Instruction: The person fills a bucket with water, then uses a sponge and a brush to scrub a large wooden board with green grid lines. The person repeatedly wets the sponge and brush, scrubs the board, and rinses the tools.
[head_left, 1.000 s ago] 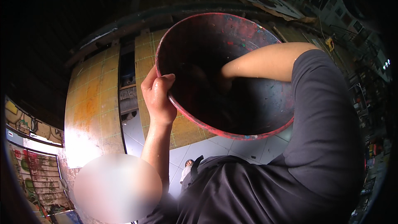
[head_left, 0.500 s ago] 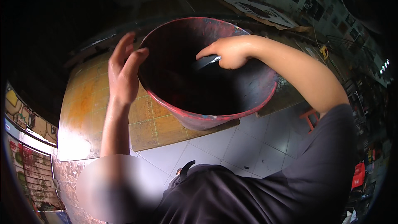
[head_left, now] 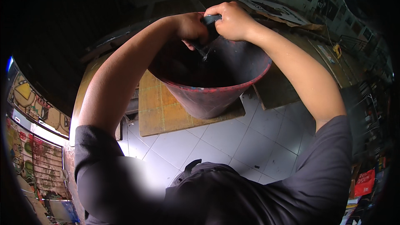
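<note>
Both of my hands are closed on a dark, wet, cloth-like object (head_left: 211,21) over the far rim of a large bucket. My left hand (head_left: 193,29) grips it from the left, its fingers partly hidden. My right hand (head_left: 228,21) grips it from the right. A thin trickle hangs below the object into the bucket (head_left: 208,100), which is pinkish outside, red at the rim and dark and stained inside. The bucket rests on a yellowish board (head_left: 156,121) marked with a grid.
Tiled floor (head_left: 216,150) shows below the board. Behind the bucket lies a large printed sheet (head_left: 275,10). More boards (head_left: 291,83) extend to the right, with a yellow tool (head_left: 336,51). A red bag (head_left: 363,182) and clutter line the right side; painted panels (head_left: 41,158) stand left.
My left hand has left the bucket's rim and joined my right hand, which rose from inside the bucket with the dark object. The bucket, earlier held tilted, now stands on the board.
</note>
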{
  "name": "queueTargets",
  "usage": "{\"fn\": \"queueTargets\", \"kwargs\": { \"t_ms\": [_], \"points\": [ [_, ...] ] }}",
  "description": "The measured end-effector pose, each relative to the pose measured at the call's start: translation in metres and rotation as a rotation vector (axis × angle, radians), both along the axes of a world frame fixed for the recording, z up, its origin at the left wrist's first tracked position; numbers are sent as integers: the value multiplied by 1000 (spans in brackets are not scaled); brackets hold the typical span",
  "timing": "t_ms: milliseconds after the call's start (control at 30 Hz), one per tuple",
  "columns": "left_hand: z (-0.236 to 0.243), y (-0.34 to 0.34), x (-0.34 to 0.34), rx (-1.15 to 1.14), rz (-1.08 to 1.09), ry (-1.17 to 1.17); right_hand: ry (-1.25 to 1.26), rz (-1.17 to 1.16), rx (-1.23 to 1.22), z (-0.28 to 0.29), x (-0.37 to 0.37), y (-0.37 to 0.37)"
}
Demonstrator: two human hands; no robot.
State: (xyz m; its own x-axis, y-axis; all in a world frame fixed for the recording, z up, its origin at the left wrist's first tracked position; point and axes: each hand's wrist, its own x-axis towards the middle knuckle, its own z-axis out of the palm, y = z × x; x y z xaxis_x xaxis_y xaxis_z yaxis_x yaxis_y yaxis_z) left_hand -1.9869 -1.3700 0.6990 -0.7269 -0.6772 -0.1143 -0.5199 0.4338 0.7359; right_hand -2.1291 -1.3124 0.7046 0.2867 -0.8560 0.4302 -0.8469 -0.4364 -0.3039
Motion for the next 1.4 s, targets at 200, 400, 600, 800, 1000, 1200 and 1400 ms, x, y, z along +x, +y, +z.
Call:
{"fn": "queueTargets", "kwargs": {
  "t_ms": [200, 400, 600, 800, 1000, 1200, 1400],
  "points": [
    [-10, -1, -14, -131, 110, -200, 32, 33, -131, -21, -4, -22],
    [-11, 5, -23, -364, 54, -384, 82, -23, -60, -24, -4, -22],
    [-26, -14, -27, -751, -44, -532, 92, -64, -2, -26, -4, -23],
    [-33, -11, -23, -632, 150, -467, 132, -116, 91, -29, 4, -20],
    [-20, 12, -23, -699, 191, -545, 107, -106, 88, -36, -1, -25],
    [-17, 18, -19, -823, 131, -615, 171, -129, 216, -37, 0, -28],
    [-20, 11, -21, -824, 142, -615, 127, -68, 99, -45, -7, -35]
  ]
}}
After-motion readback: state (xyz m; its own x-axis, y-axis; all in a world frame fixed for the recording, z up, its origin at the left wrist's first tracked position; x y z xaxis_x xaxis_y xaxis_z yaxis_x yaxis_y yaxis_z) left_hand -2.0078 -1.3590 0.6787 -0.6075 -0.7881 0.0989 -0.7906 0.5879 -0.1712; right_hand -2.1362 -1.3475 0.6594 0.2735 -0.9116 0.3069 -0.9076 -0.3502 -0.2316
